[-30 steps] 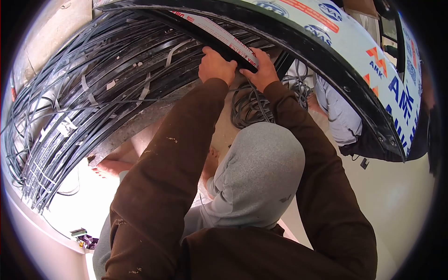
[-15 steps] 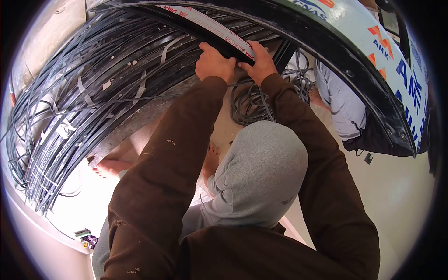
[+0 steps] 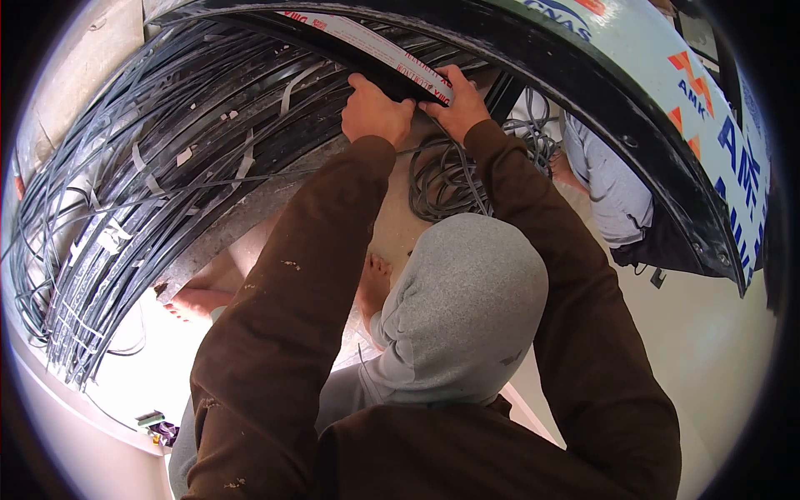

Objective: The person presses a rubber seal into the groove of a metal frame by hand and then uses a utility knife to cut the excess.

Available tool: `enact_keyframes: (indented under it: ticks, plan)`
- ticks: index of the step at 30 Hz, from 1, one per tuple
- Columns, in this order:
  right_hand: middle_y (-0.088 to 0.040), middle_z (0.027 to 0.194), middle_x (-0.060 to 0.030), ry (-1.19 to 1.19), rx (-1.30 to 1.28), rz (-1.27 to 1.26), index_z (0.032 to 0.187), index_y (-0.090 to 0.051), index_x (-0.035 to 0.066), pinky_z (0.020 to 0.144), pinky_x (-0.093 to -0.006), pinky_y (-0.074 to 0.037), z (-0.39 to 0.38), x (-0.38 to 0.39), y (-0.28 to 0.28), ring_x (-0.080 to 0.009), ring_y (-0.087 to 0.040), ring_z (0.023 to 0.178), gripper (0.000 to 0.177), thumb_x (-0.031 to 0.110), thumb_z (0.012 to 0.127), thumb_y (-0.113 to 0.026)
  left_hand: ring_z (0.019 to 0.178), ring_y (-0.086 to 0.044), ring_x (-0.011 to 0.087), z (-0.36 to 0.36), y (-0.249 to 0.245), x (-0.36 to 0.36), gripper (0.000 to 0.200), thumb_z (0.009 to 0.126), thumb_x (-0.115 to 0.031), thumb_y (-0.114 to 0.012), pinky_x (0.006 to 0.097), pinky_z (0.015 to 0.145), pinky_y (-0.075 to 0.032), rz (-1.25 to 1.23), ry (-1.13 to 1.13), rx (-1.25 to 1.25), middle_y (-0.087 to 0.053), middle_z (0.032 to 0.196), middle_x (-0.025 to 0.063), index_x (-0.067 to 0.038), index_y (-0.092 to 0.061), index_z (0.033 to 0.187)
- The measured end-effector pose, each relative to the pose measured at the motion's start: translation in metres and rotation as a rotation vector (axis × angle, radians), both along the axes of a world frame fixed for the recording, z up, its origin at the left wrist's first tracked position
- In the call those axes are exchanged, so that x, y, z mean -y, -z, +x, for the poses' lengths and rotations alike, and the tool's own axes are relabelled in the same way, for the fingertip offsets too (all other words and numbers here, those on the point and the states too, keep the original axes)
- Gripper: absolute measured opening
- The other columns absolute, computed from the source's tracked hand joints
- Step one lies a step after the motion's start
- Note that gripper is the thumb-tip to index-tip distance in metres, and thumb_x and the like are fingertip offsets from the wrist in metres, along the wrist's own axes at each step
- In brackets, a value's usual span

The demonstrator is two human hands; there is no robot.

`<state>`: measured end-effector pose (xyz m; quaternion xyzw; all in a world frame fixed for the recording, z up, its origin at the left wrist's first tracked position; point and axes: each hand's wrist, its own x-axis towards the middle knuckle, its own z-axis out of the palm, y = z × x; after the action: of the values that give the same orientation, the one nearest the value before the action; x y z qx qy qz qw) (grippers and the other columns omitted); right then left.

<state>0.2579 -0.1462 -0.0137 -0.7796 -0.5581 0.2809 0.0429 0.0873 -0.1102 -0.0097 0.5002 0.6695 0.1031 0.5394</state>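
A black profile bar [image 3: 358,60] with white film [image 3: 367,43] printed in red runs from the upper left down to my two hands. My left hand [image 3: 377,110] is closed on its lower edge near the end, the thumb pointing right. My right hand [image 3: 457,102] grips the end of the same bar, with fingers over the film. The thumbs nearly meet below the bar. Behind and left of the hands lie long black strips and cables [image 3: 167,150]. Just below my right hand rests a coil of grey strip [image 3: 442,183].
A long framed panel [image 3: 650,92] with printed film arches across the top and right. Another person's leg in grey cloth [image 3: 612,183] is beyond it. My bent knee [image 3: 475,308] rises between my arms. Small items [image 3: 157,427] lie at lower left.
Both hands and the bar end have shifted slightly left and up in view. The framed panel at right sits a little lower. The grip looks the same.
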Motion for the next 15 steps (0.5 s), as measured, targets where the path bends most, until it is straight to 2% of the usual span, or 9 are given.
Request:
enact_keyframes:
  ticks: [4,11,15]
  plan:
    - [-0.063,0.106,-0.02,0.009,-0.092,-0.057,0.119,-0.05,0.006,0.091,-0.0403,-0.047,-0.004,-0.008,-0.01,-0.0332,-0.059,0.105,0.053,0.016,0.075,-0.08,0.098,-0.066,0.0401,0.003,-0.008,-0.002,0.07,0.068,-0.031,-0.082,0.043,0.088,-0.052,-0.032,-0.001,-0.042,-0.066,0.101,0.0264,0.006,-0.042,0.112]
    - [-0.06,0.113,-0.0218,0.042,0.024,-0.074,0.119,-0.05,0.01,0.095,-0.0441,-0.045,-0.028,-0.015,-0.031,-0.038,-0.057,0.108,0.054,0.018,0.075,-0.079,0.098,-0.066,0.0408,0.006,-0.002,-0.005,0.073,0.068,-0.035,-0.082,0.0436,0.088,-0.052,-0.047,-0.005,-0.037,-0.065,0.103,0.0271,0.006,-0.042,0.113]
    - [-0.059,0.115,-0.0213,0.042,0.096,-0.004,0.122,-0.051,0.011,0.097,-0.0442,-0.044,-0.02,-0.011,-0.015,-0.0387,-0.056,0.11,0.055,0.018,0.075,-0.079,0.093,-0.068,0.0388,0.012,0.003,-0.004,0.07,0.067,-0.026,-0.084,0.0424,0.083,-0.055,0.038,0.007,-0.064,-0.067,0.096,0.0248,0.008,-0.039,0.109]
